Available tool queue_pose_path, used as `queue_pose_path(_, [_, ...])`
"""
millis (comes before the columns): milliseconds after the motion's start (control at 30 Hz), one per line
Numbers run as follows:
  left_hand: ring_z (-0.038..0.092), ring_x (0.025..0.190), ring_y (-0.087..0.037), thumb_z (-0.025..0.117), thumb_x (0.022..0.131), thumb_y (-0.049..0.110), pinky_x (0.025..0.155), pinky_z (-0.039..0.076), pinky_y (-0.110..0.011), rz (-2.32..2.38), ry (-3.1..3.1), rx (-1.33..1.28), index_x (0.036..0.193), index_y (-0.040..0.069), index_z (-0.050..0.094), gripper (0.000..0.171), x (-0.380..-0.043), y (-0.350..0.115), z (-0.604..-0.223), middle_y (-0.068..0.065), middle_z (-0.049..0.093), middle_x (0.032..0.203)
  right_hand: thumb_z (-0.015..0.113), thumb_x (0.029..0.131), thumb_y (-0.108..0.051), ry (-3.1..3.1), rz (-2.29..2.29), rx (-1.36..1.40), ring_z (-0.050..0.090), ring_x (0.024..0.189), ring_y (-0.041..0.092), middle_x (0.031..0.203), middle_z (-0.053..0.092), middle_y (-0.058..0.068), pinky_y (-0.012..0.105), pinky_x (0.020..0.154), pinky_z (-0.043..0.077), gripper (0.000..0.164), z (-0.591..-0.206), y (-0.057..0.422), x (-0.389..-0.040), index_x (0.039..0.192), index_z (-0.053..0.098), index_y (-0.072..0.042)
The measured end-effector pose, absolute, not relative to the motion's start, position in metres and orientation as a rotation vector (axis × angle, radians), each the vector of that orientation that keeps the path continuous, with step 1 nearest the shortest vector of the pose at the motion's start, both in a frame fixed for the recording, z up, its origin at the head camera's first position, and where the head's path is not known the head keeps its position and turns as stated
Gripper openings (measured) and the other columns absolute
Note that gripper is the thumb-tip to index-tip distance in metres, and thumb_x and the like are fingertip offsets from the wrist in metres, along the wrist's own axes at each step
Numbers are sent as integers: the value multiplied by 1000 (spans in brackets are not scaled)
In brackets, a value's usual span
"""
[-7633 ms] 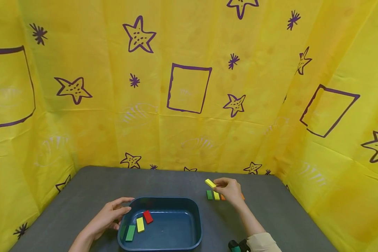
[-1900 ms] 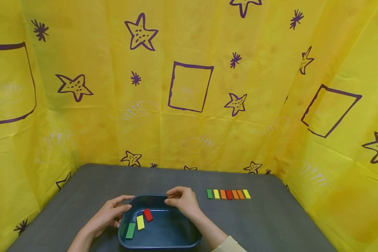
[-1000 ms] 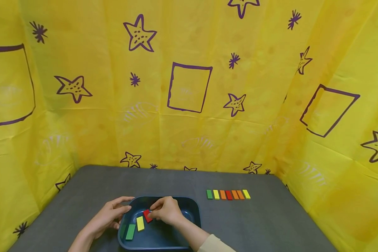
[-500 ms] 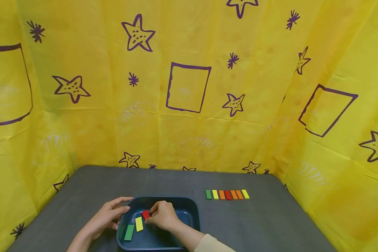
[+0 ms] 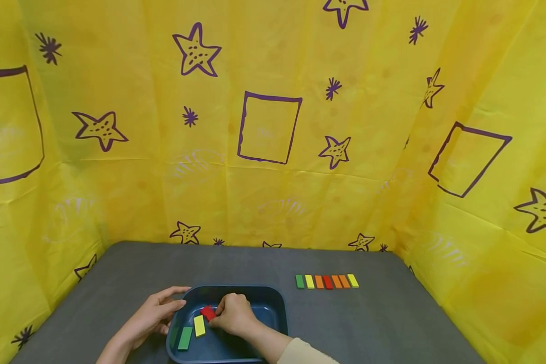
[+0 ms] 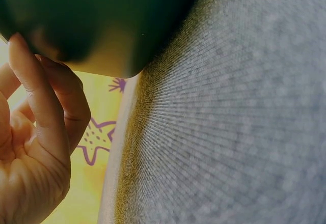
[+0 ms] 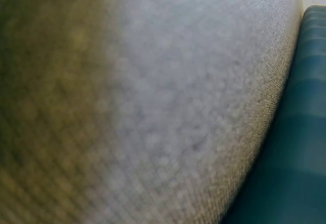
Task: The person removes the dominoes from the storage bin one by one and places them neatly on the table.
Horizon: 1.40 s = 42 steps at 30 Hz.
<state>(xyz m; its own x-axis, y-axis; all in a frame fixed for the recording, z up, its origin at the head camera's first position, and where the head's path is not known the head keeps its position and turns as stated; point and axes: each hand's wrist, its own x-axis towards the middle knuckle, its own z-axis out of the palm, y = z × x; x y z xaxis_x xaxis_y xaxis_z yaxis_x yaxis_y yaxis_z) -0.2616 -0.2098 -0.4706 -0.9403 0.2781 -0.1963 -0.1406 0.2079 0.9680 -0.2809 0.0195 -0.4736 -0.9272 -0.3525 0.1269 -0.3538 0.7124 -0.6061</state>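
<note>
My right hand [image 5: 236, 314] pinches the red block [image 5: 208, 313] inside the tray [image 5: 218, 349]; left hand [image 5: 152, 316], fingers loosely spread, touches its left rim. I've also got yellow [image 5: 199, 326] and green [image 5: 185, 338] in there, 7-block row [image 5: 328, 282] on the surface [image 5: 346, 323].

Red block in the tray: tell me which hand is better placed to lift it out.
Probably the right hand: it reaches inside the tray, its fingertips at the red block. The left hand rests against the tray's left side, outside, farther from the block.
</note>
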Motion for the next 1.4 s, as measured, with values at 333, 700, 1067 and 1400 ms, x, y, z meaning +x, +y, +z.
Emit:
queue_pose_path(333, [45,57,-7,56,100,35,51,48,-21,1785,2168,133,148,2,38,61,-262,-211,-473,4,53,76,85,70,-19,-2861,974,648,47,51,3,60,68,-3,17,50,38,15,-473,22,-282,63,74,-10])
queue_pose_path(700, [47,56,-5,55,100,34,51,48,-20,1804,2155,153,148,1,38,60,-262,-211,-473,4,58,79,84,70,-19,-2817,1100,594,48,50,3,62,69,-2,18,48,40,13,-462,24,-281,66,76,-10])
queue_pose_path(1067, [51,58,-6,54,101,34,52,50,-21,1800,2153,171,149,0,35,62,-263,-211,-474,2,61,84,84,72,-21,-2789,1163,547,50,56,2,68,72,-2,18,49,42,12,-440,35,-286,70,77,-11])
queue_pose_path(1400, [49,57,-7,55,101,34,51,49,-21,1792,2168,153,149,0,36,62,-264,-210,-475,3,59,80,84,73,-20,-2749,1236,533,54,53,2,67,72,-1,20,49,45,13,-427,58,-289,73,77,-10])
